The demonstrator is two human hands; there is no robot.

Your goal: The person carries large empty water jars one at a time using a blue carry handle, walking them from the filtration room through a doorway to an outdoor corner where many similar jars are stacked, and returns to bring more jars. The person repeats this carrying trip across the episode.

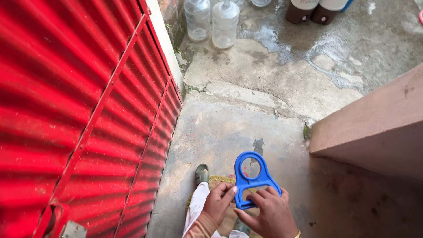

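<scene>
A blue plastic carrying handle [253, 178] with a round hole at its top and a wider slot below is held out in front of me at the bottom middle. My right hand [269, 212] grips its lower part, with fingers through the slot. My left hand [217, 202] touches its lower left edge with the fingertips. Below the hands I see my foot in a dark sandal [202, 173] on a small mat [222, 180].
A red corrugated metal gate [79, 119] fills the left side. Two clear large water jugs [213, 21] stand on the wet, cracked concrete floor [264, 75] at the top. Two dark containers [313, 9] stand beyond them. A low pinkish concrete wall [374, 123] rises at the right.
</scene>
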